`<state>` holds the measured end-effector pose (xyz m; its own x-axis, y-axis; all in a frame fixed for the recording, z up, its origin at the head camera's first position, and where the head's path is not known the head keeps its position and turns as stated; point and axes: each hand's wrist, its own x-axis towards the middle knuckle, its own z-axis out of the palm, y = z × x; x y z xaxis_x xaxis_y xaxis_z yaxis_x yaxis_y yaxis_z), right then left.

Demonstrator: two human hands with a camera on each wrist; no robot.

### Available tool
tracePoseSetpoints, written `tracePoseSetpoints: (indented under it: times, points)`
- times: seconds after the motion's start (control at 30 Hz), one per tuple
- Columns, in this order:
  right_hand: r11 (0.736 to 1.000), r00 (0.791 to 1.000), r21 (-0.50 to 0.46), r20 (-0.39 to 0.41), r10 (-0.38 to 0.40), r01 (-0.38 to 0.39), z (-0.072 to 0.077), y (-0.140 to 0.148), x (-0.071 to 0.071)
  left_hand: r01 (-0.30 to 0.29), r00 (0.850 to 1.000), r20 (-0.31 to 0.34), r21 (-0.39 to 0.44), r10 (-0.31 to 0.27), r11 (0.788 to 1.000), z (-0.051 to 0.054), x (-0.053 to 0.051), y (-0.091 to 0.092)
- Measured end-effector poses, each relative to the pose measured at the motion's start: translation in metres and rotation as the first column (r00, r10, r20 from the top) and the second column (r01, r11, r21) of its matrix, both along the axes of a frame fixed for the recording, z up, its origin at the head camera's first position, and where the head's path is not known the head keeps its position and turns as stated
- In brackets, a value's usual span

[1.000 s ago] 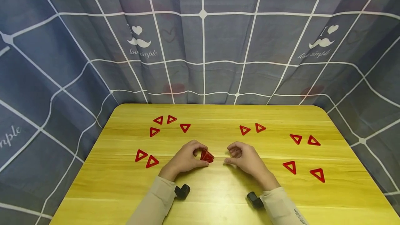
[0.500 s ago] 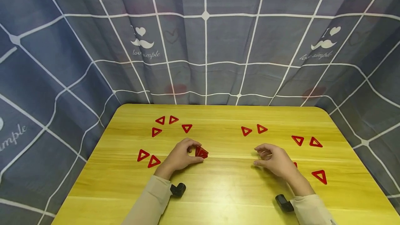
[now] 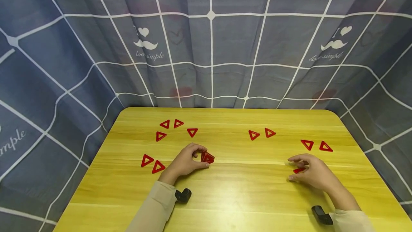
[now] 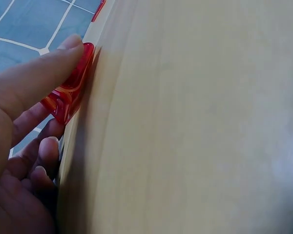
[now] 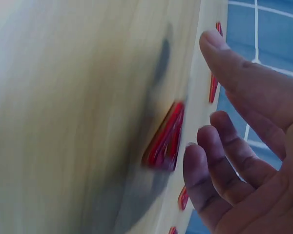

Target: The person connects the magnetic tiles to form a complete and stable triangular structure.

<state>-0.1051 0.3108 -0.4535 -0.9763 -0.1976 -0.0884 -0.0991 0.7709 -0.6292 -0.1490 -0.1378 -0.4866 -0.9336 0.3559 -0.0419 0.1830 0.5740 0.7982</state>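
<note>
Thumb and fingers of your left hand (image 3: 186,159) pinch a clutch of red triangles (image 3: 207,158) near the middle of a wood-grain table (image 3: 238,196), while your right hand (image 3: 314,172) hovers, thumb and fingers parted and gripping nothing, over a single triangle (image 3: 298,170) that it partly hides. The right wrist view shows that piece lying on the tabletop, apart from your fingertips (image 5: 212,41). The work looks partway along: a few pieces appear gathered in your left grip, though how many, and whether they are joined or merely held together, cannot be told. Left to handle, by the same reading, are the loose ones: four toward the table's far left, among them a far-left triangle (image 3: 192,132), two near your left forearm, including a near-left triangle (image 3: 147,160), a far pair right of centre (image 3: 254,135) and another pair beyond your right hand (image 3: 307,144). Behind, a blue-gray checked curtain (image 3: 231,42) twice carries "I", a heart, a mustache and "love simple", the left print broken by a fold; a cropped "mple" shows at the left edge. No writing is legible on the pieces.
</note>
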Motion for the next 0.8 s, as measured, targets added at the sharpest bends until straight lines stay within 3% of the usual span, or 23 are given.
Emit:
tracePoseSetpoints:
  times: [0.37, 0.8]
  points:
    - [0.997, 1.0, 0.071, -0.014, 0.007, -0.006, -0.007, 0.027, 0.004, 0.012, 1.0, 0.008, 0.022, -0.012, 1.0, -0.001, 0.0, 0.0]
    - [0.995, 1.0, 0.094, -0.003, 0.019, -0.019, -0.011, 0.03, 0.003, 0.007, 1.0, 0.009, 0.031, -0.007, 1.0, -0.003, 0.0, -0.001]
